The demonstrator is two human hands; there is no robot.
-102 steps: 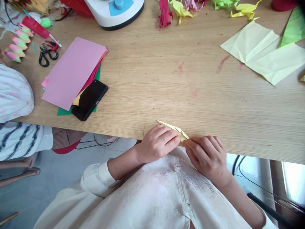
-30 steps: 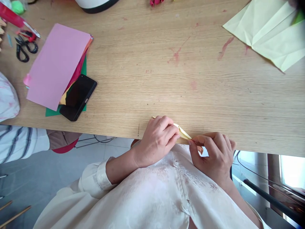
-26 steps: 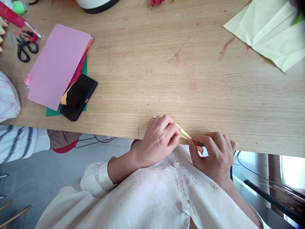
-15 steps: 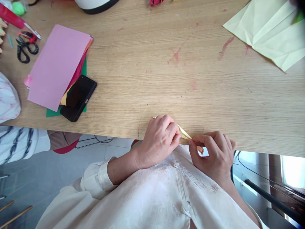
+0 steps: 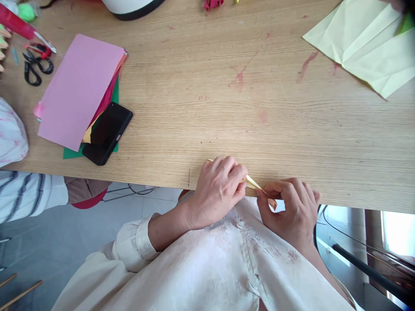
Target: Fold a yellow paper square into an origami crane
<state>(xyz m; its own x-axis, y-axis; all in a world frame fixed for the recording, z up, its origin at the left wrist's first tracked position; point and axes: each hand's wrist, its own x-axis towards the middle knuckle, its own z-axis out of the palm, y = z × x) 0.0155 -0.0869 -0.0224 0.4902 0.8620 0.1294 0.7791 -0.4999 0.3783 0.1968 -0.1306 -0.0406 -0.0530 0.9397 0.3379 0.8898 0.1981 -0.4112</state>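
A thin strip of folded yellow paper (image 5: 251,182) runs between my two hands at the table's front edge. My left hand (image 5: 220,190) is closed over it with the knuckles up, and a small tip of the paper pokes out past the far side of the fist. Thumb and forefinger of my right hand (image 5: 290,209) pinch the paper's other end. Most of the paper is hidden under my left fingers. A small orange-brown piece (image 5: 272,204) shows just below the right fingertips; what it is I cannot make out.
On the left lie a stack of coloured paper (image 5: 79,90), a black phone (image 5: 107,133) and scissors (image 5: 35,67). A creased pale-yellow sheet (image 5: 366,47) lies at the far right. A white, black-rimmed object (image 5: 132,8) stands at the back. Another person's striped sleeve (image 5: 30,194) is at the left.
My left hand has slid very slightly to the right along the paper. My right hand keeps its pinch in nearly the same place.
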